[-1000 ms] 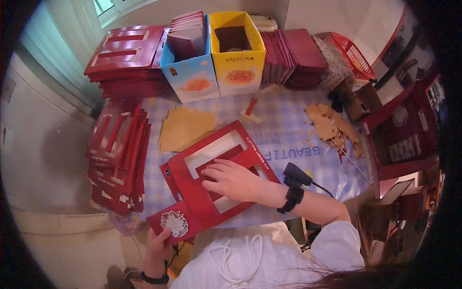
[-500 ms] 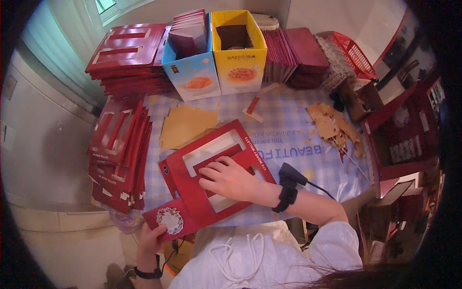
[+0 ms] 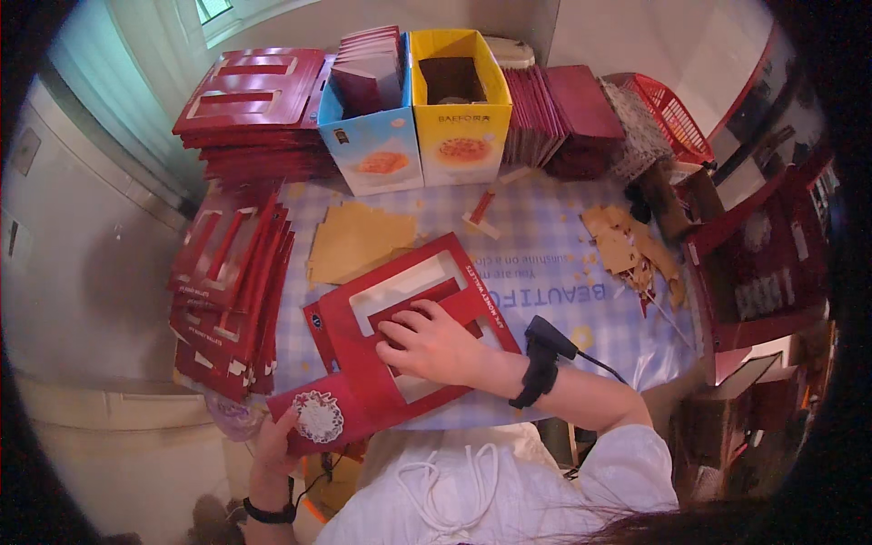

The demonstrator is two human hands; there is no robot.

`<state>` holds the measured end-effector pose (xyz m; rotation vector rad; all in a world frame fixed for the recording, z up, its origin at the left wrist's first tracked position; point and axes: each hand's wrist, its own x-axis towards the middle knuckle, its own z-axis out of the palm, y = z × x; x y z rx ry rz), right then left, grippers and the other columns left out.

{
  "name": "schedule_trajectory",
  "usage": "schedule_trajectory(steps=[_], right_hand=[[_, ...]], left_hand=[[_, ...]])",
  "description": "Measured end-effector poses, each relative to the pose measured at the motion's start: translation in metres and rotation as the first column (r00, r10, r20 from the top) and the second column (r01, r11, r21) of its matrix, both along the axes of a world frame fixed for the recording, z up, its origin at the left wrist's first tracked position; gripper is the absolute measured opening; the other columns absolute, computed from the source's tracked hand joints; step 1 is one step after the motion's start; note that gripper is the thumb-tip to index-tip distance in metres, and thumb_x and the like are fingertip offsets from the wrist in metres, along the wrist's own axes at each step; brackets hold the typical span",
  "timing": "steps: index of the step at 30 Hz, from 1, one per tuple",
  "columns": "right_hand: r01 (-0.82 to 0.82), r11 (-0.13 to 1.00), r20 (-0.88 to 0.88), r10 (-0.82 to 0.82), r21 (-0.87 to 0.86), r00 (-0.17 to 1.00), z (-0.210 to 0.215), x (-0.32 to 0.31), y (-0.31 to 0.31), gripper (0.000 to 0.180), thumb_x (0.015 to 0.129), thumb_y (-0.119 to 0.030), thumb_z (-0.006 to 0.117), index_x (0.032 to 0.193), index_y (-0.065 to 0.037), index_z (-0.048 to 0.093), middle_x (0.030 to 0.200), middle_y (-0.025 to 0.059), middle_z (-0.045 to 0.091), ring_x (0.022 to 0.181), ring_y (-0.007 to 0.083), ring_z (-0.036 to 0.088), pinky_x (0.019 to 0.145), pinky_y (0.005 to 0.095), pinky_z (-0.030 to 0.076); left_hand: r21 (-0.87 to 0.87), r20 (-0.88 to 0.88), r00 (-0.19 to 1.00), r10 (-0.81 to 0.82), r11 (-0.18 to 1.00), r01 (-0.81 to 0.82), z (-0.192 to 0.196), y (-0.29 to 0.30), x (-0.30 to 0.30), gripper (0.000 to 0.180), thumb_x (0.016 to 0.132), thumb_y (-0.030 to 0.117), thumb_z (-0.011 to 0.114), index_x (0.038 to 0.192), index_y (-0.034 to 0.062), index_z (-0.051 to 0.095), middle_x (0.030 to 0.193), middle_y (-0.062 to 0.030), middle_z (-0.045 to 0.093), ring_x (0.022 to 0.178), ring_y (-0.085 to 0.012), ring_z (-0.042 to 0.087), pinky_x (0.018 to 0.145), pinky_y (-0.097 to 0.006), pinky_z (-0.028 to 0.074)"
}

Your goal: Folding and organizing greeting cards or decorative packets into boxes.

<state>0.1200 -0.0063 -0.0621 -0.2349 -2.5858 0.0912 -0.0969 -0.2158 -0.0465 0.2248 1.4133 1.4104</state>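
A red cardboard packaging sleeve (image 3: 363, 391) with cut-out windows and a white lacy round print lies slantwise on the table's near side, its lower left end jutting past the edge. My left hand (image 3: 272, 440) is closed on that end, thumb along the edge by the round print; its other fingers are hidden below. Across the middle of the sleeve rests my right hand (image 3: 431, 343), palm down and fingers spread, touching the strip between the windows. Part of another red card shows under the sleeve's left side.
Flat red sleeves (image 3: 227, 263) are stacked at left, with another pile (image 3: 254, 104) behind. A blue box (image 3: 377, 150) and a yellow box (image 3: 461, 150) stand at the back. Tan card (image 3: 359, 241), torn scraps (image 3: 627, 245) and a checked tablecloth (image 3: 545, 236) are visible.
My left thumb has shifted from the round print's rim to the sleeve's left edge. My right hand stays in nearly the same place on the sleeve. The whole view has tilted slightly.
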Motion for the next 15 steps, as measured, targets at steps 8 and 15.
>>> schedule_trajectory(steps=[8,15], right_hand=[[0.018,0.998,0.003,-0.019,0.060,1.000,0.002,0.000,-0.002,0.022,0.072,-0.018,0.055,0.093,-0.013,0.051,0.100,0.0086,0.055,0.096,0.0250,0.055,0.085,0.0452,0.043],[0.034,0.997,0.000,-0.034,0.074,0.999,0.002,-0.003,-0.004,0.022,0.071,-0.017,0.055,0.093,-0.014,0.051,0.098,0.0082,0.055,0.094,0.0246,0.055,0.085,0.0450,0.044]], left_hand=[[-0.041,-0.122,0.992,-0.006,0.999,0.001,-0.007,-0.001,-0.002,0.033,0.082,0.003,0.057,0.113,-0.0019,0.048,0.104,-0.0117,0.059,0.090,-0.0223,0.061,0.077,-0.037,0.052],[-0.061,-0.131,0.984,-0.116,0.992,0.109,-0.009,-0.004,-0.011,0.033,0.079,0.000,0.059,0.112,-0.0020,0.051,0.104,-0.0120,0.060,0.090,-0.0220,0.061,0.078,-0.037,0.052]])
